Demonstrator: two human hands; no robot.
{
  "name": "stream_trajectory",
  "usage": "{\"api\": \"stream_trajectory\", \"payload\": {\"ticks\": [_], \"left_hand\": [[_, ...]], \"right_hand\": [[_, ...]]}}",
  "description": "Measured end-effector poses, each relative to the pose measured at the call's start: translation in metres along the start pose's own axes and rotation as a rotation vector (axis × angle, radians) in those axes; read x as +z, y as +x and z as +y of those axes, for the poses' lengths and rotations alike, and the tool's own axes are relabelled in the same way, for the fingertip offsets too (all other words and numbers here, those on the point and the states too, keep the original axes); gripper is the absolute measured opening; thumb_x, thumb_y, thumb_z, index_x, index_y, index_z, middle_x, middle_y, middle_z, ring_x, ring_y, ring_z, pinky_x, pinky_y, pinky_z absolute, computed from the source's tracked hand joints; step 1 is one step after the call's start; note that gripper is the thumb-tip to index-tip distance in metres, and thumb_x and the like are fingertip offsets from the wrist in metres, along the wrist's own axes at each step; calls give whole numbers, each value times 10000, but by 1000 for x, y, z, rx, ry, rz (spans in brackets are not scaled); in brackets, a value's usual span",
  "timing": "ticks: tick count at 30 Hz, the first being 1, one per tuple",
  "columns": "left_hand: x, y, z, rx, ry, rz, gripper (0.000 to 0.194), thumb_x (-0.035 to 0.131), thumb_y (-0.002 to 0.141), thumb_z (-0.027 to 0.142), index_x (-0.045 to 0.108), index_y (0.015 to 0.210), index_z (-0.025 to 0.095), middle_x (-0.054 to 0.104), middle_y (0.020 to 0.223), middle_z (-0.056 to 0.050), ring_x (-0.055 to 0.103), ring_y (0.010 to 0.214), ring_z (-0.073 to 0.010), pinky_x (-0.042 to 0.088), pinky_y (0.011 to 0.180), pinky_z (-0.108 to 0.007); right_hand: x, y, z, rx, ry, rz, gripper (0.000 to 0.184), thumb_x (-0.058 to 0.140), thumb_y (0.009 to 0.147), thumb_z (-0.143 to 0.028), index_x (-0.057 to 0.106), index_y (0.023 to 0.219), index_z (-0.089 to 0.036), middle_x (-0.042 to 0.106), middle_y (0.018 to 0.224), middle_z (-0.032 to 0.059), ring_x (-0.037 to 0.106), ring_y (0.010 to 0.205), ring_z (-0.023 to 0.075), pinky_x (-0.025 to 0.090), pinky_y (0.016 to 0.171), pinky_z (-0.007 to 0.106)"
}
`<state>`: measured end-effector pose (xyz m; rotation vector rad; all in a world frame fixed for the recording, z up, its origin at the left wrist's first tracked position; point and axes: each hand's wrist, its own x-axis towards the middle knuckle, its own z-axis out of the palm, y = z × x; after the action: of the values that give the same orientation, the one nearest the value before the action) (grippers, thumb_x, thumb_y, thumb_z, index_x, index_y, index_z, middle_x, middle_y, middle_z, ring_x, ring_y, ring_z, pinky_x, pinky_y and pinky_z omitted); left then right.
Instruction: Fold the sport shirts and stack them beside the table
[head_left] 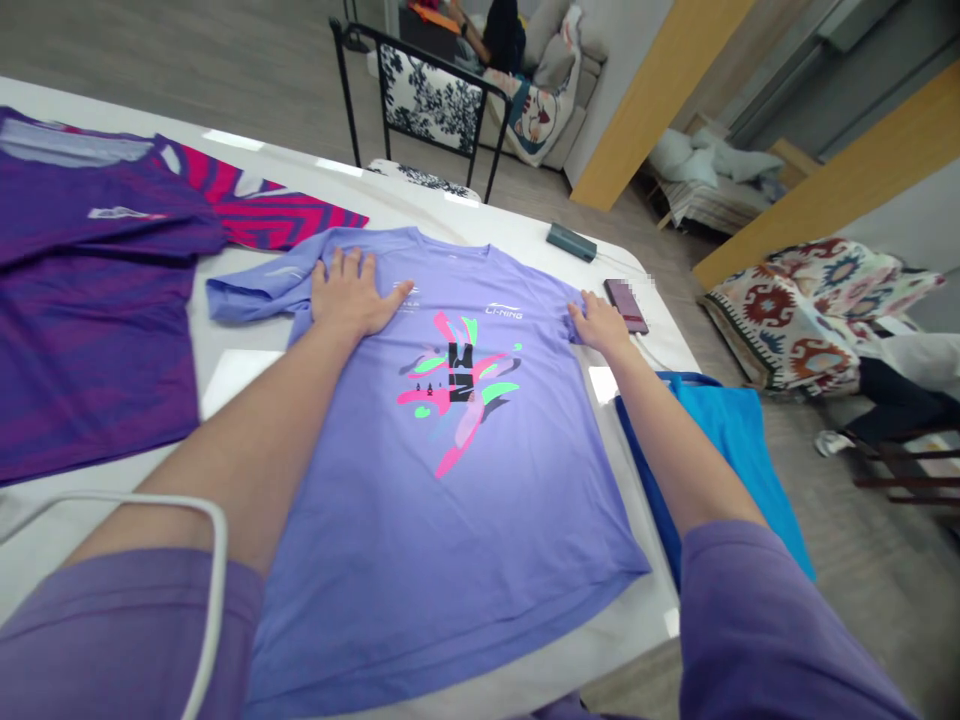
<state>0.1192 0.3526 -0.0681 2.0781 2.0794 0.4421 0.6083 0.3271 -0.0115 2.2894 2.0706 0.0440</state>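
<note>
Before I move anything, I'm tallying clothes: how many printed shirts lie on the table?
2: the lavender shirt, centre, and the purple-and-pink shirt to its left, partly out of frame. More may hide underneath.

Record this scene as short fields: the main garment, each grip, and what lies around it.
Main garment: lavender T-shirt, front up, colourful chest print
Surface: white table
Left grip: open, palm down near one shoulder
Right grip: at the opposite sleeve; whether pinching, unclear
Left side: purple-and-pink shirt
Right side: blue cloth
Far right corner: phone
Beyond: black-framed chair
</note>
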Motion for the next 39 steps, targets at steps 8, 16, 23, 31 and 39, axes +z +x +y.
{"api": "stream_trajectory", "payload": {"ticks": [8,16,23,31,39], "left_hand": [[-4,-4,4,-20,-2,-10,1161,268,1041,949,333,1857,127,258,1941,-156,161,1824,-393,78,1477,-630],[-28,3,-11,-32,-141,-107,837,111,1186,688,481,1792,245,453,1859,-123,372,1761,-304,268,1447,-548],[-94,-18,-66,-8,49,-116,601,545,1137,506,675,1607,154,564,1766,-173,474,1674,-340,245,1465,-561],[-114,-82,-42,51,138,-45,720,392,1206,494,414,1762,37,383,1870,-245,323,1762,-335,174,1468,-593],[-65,-265,22,176,110,-145,926,342,1145,740,336,1855,146,234,1942,-177,166,1835,-367,178,1484,-610]], "right_hand": [[36,41,16,29,67,-134,1151,354,1022,-974,202,1912,-260,96,1964,163,108,1784,570,190,1366,859],[-9,-35,-42,-166,-37,118,947,259,1179,-714,175,1899,-104,178,1934,238,112,1816,463,131,1411,804],[4,-292,-114,-605,189,111,1004,499,1134,-770,35,1921,-352,201,1943,67,232,1810,377,162,1479,705],[23,-396,-74,-363,329,26,1031,550,1087,-762,-101,1854,-538,180,1902,-90,295,1776,340,225,1511,664],[30,-445,-47,-165,340,32,1055,523,1033,-845,50,1898,-470,197,1895,-53,218,1786,386,191,1500,712]]}}
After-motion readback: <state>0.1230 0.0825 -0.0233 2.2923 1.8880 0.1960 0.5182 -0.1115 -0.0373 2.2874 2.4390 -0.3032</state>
